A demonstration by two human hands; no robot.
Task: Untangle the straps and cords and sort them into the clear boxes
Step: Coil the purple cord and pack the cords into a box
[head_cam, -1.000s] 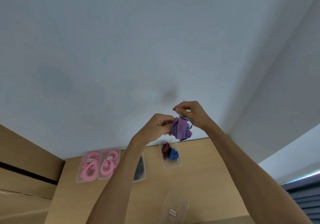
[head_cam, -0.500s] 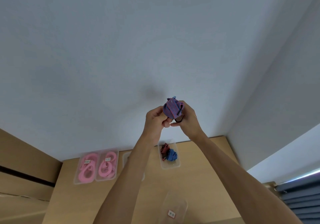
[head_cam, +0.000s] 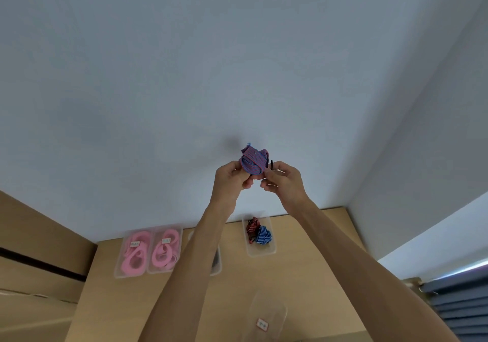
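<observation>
A bunched red-and-blue striped strap (head_cam: 253,162) is held up high in front of the wall. My left hand (head_cam: 232,180) pinches its lower left side. My right hand (head_cam: 284,180) grips its right side together with a thin black cord (head_cam: 272,164) that sticks up from the fingers. Below on the wooden table stands a clear box (head_cam: 260,249) that holds a red striped strap (head_cam: 252,226) and a blue striped strap (head_cam: 262,236).
Two clear boxes of pink straps (head_cam: 133,254) (head_cam: 165,252) stand at the table's back left. My left forearm hides most of another clear box (head_cam: 216,262). An upturned clear box with a label (head_cam: 266,320) lies near the front. A blue blind (head_cam: 464,302) is at right.
Both hands have risen with the strap bundle and drawn close together. The bundle has turned from hanging below the fingers to sitting above them.
</observation>
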